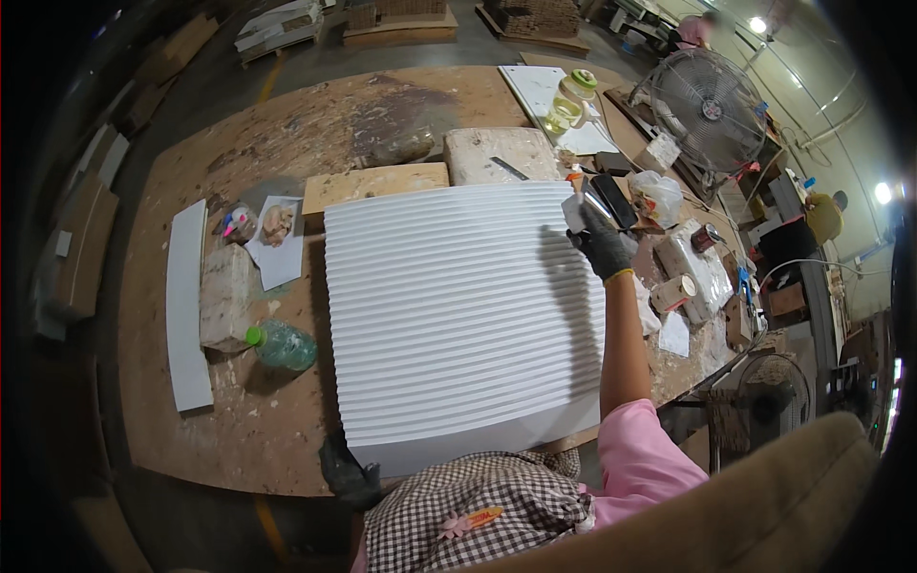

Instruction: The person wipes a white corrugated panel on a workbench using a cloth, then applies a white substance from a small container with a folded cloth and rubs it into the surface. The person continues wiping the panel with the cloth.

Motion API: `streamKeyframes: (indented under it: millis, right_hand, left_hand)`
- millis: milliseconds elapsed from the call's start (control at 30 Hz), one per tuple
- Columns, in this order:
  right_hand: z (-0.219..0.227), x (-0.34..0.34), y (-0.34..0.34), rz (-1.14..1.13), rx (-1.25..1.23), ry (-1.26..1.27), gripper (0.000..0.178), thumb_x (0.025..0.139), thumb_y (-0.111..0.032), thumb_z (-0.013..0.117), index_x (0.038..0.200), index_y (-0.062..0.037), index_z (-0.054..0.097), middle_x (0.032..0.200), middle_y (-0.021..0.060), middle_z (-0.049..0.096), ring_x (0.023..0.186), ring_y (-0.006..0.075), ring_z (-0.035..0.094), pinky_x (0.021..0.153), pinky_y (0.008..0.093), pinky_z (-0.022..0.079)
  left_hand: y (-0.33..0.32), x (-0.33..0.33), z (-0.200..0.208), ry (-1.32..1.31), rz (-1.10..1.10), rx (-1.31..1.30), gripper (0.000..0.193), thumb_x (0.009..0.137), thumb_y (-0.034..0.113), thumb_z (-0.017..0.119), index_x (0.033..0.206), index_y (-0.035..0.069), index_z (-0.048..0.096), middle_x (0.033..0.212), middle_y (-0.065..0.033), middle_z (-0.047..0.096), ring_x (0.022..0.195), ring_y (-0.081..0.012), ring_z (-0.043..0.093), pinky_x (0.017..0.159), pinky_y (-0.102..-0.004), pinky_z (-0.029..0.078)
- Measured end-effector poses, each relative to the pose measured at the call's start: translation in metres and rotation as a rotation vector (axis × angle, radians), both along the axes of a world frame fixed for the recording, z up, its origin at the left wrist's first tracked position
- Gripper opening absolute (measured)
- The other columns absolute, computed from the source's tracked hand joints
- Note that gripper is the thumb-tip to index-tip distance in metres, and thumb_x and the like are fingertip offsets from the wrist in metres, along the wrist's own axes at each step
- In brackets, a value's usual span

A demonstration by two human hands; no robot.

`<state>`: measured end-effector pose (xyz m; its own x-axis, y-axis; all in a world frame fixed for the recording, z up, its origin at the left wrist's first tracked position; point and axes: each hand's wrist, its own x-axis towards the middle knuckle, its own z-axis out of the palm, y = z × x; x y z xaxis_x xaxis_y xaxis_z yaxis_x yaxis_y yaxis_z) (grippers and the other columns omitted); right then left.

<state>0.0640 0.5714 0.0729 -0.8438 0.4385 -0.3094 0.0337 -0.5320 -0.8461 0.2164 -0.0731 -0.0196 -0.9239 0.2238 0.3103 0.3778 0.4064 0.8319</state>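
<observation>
A large white panel with wavy parallel ridges [468,315] lies before me on the workbench. At its far right corner my right hand [604,248], in a dark glove, is closed on a small white piece [574,212]; whether that is a block or a folded pad I cannot make out. The hand's shadow falls across the ridges. My left hand [349,475], also dark-gloved, is by the panel's near left corner. Its fingers are too dark to read.
Left of the panel are a green-capped bottle [282,346], a wrapped block [225,298] and a white strip [189,310]. Beyond it lie a wooden block [377,183] and wrapped bundle [497,156]. A phone [613,201], a jug [571,100] and a fan [709,110] stand right.
</observation>
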Motion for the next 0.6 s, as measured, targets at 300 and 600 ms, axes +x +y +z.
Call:
streamKeyframes:
  millis: [300, 600]
  right_hand:
    - [-0.02, -0.088, -0.183, -0.135, 1.815, -0.516, 0.017, 0.089, -0.029, 0.06, 0.096, -0.0173, 0.071, 0.103, 0.0251, 0.063, 0.09, 0.0445, 0.061, 0.078, 0.0557, 0.051]
    - [-0.011, -0.123, -0.28, 0.316, 1.749, 0.065, 0.02, 0.089, -0.029, 0.062, 0.104, -0.0216, 0.073, 0.097, 0.0208, 0.064, 0.093, 0.0422, 0.061, 0.084, 0.0527, 0.049]
  left_hand:
    - [0.005, 0.009, 0.003, -0.24, 0.027, 0.418, 0.09, 0.086, 0.025, 0.074, 0.151, -0.008, 0.021, 0.15, -0.0222, 0.042, 0.14, -0.0319, 0.041, 0.117, -0.0426, 0.032]
    - [-0.014, 0.025, -0.036, -0.195, 0.147, -0.091, 0.091, 0.089, 0.047, 0.06, 0.15, -0.012, 0.028, 0.154, -0.0236, 0.039, 0.147, -0.0347, 0.03, 0.124, -0.0461, 0.016]
